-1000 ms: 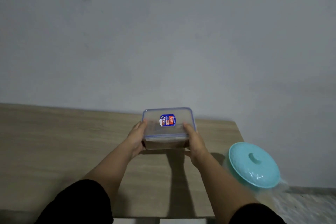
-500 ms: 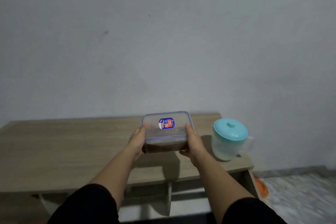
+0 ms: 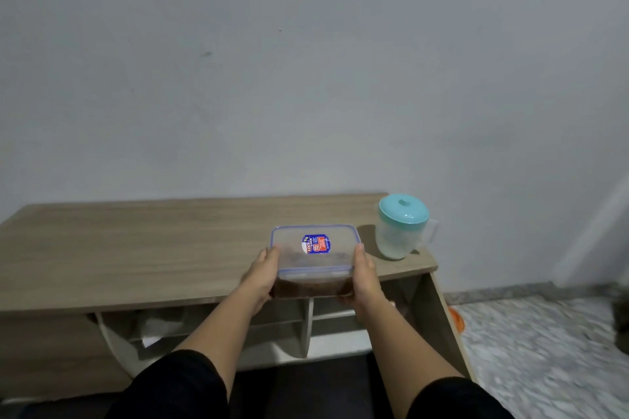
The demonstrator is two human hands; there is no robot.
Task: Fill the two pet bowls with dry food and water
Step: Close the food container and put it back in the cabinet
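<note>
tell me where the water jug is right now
In the head view the jug with the teal lid stands on the wooden table's far right corner, right of the held food container.

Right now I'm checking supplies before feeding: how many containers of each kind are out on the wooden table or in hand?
Clear lidded food box, held by left hand and right hand: 1
Jug with teal lid on the table: 1
Total: 2

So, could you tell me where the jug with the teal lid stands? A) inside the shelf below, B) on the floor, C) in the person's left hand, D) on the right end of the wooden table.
D: the jug stands upright on the wooden table at its right end, beside the lidded food container that both hands hold.
</note>
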